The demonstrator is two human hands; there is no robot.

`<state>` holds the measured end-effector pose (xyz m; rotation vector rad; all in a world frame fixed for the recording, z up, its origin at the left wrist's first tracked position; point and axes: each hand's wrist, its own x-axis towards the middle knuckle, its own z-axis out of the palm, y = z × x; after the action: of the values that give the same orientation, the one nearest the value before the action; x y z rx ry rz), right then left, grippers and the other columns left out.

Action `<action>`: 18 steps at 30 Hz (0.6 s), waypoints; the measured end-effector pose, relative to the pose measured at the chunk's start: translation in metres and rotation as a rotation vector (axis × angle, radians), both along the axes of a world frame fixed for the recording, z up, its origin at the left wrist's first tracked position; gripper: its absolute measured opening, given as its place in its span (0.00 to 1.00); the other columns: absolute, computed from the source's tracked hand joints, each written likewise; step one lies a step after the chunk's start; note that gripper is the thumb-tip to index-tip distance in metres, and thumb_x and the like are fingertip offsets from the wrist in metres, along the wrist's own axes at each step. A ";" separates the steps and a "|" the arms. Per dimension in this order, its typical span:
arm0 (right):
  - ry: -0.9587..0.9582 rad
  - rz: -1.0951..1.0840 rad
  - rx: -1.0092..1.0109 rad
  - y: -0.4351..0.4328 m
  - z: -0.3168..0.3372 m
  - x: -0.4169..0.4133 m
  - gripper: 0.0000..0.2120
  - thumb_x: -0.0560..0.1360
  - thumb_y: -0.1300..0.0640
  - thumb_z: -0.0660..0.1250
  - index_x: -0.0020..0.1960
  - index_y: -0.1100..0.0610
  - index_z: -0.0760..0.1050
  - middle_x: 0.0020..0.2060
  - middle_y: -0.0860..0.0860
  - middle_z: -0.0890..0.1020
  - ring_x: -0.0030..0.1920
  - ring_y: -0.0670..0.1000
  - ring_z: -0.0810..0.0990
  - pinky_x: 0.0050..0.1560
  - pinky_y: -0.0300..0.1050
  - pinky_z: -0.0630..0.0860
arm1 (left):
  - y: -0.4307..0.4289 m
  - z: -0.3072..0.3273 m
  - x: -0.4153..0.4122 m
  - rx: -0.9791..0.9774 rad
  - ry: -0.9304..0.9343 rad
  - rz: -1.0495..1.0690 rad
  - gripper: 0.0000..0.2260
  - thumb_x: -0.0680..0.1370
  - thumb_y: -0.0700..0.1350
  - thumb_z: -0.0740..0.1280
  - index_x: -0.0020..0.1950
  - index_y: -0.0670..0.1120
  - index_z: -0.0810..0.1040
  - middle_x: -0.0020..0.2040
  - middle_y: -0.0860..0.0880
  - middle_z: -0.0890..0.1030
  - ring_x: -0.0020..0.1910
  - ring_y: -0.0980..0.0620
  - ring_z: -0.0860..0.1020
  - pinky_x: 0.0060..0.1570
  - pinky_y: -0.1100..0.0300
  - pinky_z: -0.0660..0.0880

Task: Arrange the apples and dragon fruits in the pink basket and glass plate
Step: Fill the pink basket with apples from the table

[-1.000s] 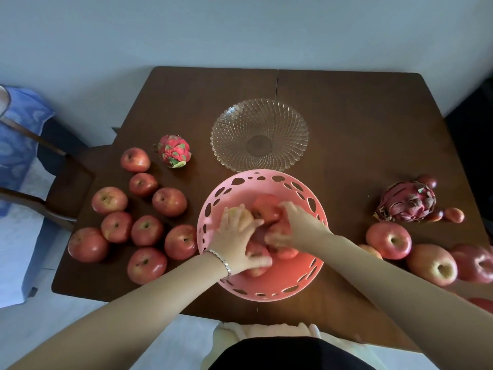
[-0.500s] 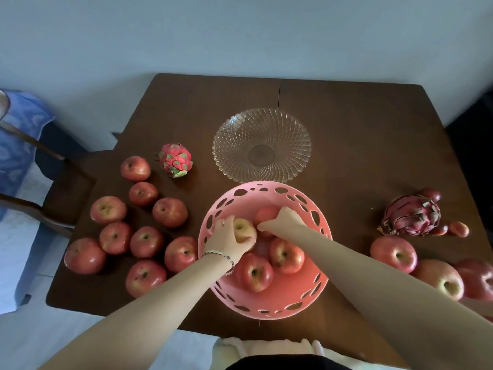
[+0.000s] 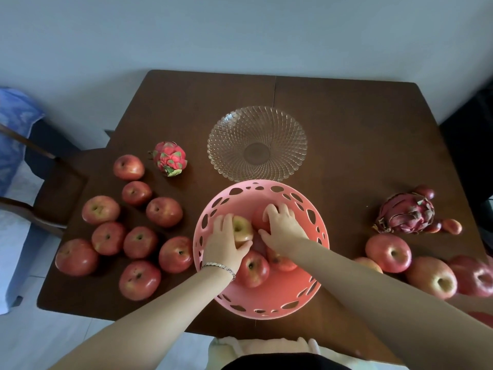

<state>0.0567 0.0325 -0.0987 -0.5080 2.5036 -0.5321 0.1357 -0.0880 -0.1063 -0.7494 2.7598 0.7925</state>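
Hands have shifted from the middle of the pink basket to its far half, leaving a pair of apples lying free at the near side. Filling looks well under way, though many loose apples remain on the table, and the small dragon fruit and large dragon fruit sit outside the bare glass plate. The left hand curls round a yellowish apple. The right hand, just beside it, cups a red apple with its fingers spread.
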 end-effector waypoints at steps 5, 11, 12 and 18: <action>0.163 0.051 0.087 -0.004 -0.003 0.008 0.14 0.75 0.57 0.63 0.60 0.58 0.68 0.66 0.57 0.65 0.64 0.61 0.64 0.58 0.52 0.69 | 0.000 0.000 -0.002 -0.154 -0.114 -0.086 0.34 0.75 0.56 0.64 0.75 0.48 0.53 0.73 0.49 0.60 0.64 0.41 0.67 0.61 0.53 0.68; 0.096 0.122 0.157 -0.006 0.013 0.002 0.15 0.76 0.56 0.63 0.62 0.56 0.68 0.65 0.57 0.65 0.64 0.61 0.65 0.60 0.53 0.67 | 0.002 -0.001 -0.007 -0.049 -0.172 -0.043 0.34 0.75 0.53 0.66 0.75 0.47 0.53 0.74 0.45 0.57 0.67 0.40 0.67 0.63 0.51 0.66; 0.068 0.099 0.090 0.000 0.024 -0.001 0.15 0.75 0.55 0.64 0.60 0.56 0.70 0.65 0.56 0.66 0.64 0.60 0.66 0.61 0.52 0.67 | 0.003 0.000 -0.009 -0.086 -0.199 -0.063 0.34 0.75 0.54 0.65 0.75 0.46 0.52 0.74 0.44 0.57 0.67 0.40 0.67 0.63 0.51 0.67; 0.346 -0.293 -0.074 0.087 0.080 -0.015 0.13 0.75 0.53 0.63 0.58 0.55 0.74 0.56 0.54 0.77 0.56 0.56 0.76 0.50 0.48 0.73 | 0.006 0.024 -0.013 -0.298 0.039 -0.105 0.30 0.70 0.47 0.69 0.70 0.44 0.66 0.74 0.38 0.59 0.69 0.35 0.62 0.67 0.43 0.60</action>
<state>0.0413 0.1193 -0.0189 -0.2783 2.9227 -0.6998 0.1225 -0.0825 -0.0823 -0.6344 2.9613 0.3838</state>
